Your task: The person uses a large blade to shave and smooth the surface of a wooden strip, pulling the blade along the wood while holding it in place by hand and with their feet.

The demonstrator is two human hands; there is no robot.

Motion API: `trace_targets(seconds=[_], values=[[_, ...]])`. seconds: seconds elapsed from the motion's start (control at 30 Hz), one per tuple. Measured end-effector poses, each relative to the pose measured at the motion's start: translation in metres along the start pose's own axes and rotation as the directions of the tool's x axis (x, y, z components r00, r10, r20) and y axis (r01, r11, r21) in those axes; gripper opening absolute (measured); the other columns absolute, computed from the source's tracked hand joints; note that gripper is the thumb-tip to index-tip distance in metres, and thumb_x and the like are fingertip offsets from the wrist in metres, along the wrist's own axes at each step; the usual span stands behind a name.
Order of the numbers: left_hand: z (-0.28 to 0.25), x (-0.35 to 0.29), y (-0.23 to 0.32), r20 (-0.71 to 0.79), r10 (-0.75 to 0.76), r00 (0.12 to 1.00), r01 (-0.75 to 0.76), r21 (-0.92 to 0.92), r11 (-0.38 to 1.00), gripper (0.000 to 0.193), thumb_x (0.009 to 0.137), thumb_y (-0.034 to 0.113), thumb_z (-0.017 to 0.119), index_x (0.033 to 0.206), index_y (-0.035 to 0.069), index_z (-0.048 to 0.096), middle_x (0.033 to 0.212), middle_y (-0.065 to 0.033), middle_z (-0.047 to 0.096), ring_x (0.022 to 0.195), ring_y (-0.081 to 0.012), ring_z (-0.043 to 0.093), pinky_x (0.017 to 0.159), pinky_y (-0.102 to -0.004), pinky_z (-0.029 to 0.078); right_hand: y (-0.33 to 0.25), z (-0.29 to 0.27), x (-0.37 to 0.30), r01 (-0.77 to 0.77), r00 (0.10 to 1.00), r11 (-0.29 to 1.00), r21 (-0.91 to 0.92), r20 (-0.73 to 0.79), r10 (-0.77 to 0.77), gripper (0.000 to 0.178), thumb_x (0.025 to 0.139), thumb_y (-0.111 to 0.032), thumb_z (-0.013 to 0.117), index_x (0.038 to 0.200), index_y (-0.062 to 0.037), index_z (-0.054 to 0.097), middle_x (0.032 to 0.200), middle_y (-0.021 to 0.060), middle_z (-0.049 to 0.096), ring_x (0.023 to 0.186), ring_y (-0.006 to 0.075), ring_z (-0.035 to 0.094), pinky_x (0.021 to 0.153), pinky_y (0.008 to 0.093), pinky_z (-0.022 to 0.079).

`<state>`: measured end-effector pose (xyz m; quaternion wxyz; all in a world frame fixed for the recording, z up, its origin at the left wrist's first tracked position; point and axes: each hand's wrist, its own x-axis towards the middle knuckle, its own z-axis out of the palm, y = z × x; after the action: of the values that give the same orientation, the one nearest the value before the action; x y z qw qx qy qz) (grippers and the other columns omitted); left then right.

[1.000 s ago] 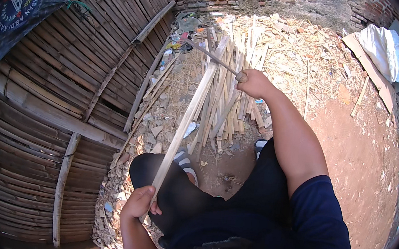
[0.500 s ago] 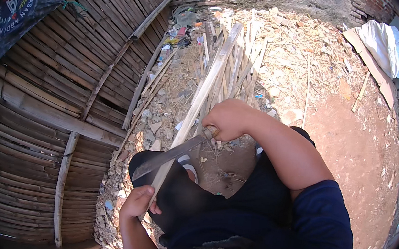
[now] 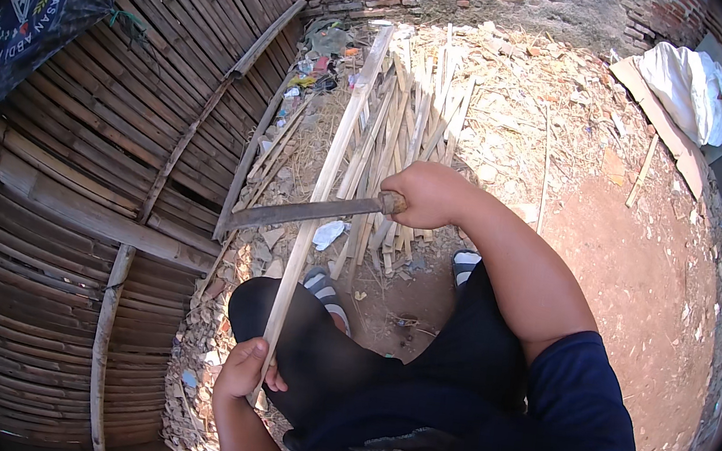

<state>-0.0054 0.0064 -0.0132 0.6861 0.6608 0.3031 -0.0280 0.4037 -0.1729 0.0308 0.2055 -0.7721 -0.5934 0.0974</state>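
Note:
My right hand [image 3: 422,195] is closed round the wooden handle of a machete [image 3: 291,212]. Its long dark blade points left and lies across a pale wooden strip [image 3: 328,167], roughly halfway along it. The near end of that strip is gripped by my left hand [image 3: 247,368], thumb on top and fingers curled underneath, beside my left knee. From there the strip slants up and away, its far end over the ground by the bamboo wall. Whether the blade's edge bites into the wood cannot be made out.
A pile of cut wooden strips [image 3: 403,132] lies on the rubble ahead. At left stands a bamboo slat wall [image 3: 76,148], with a dark banner [image 3: 41,20] hanging at its top. A brick wall [image 3: 493,0] closes the back. A white sack [image 3: 688,92] sits far right.
The machete has moved away from me along the strip, and its blade has turned to lie more level. The strip's far end has swung left. My left hand keeps its hold.

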Motion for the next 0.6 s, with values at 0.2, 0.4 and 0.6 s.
trace_targets(seconds=[0.2,0.4,0.6], values=[[0.002,-0.009,0.005,-0.03,-0.054,0.998,0.056,0.061,0.997,0.052,0.105,0.046,0.046,0.093,-0.003,0.059,0.058,-0.0091,0.056,0.055,-0.0234,0.066,0.056,-0.0317,0.055,-0.032,0.015,0.007,0.204,0.955,0.979,-0.007,0.22,-0.197,0.03,0.074,-0.03,0.076,0.096,-0.0096,0.069,0.083,0.0177,0.069,0.084,0.0387,0.067,0.073,0.0492,0.051],[0.003,-0.005,0.011,-0.062,-0.124,0.99,0.132,0.148,0.98,0.05,0.106,0.045,0.044,0.1,-0.003,0.06,0.059,-0.0082,0.057,0.057,-0.0233,0.067,0.056,-0.0311,0.054,0.1,-0.011,0.023,-0.472,0.807,0.691,0.547,-0.047,0.588,0.048,0.077,-0.032,0.076,0.112,-0.0003,0.068,0.093,0.0175,0.07,0.088,0.0311,0.067,0.08,0.0417,0.052],[0.0,-0.004,0.005,-0.017,-0.059,0.998,0.06,0.094,0.994,0.054,0.104,0.049,0.044,0.095,-0.002,0.058,0.059,-0.0084,0.057,0.057,-0.0247,0.067,0.053,-0.0304,0.053,0.057,-0.018,0.003,-0.252,0.957,0.949,0.191,-0.099,0.274,0.042,0.076,-0.03,0.074,0.109,-0.004,0.07,0.097,0.0211,0.07,0.091,0.0382,0.068,0.082,0.0456,0.053]])
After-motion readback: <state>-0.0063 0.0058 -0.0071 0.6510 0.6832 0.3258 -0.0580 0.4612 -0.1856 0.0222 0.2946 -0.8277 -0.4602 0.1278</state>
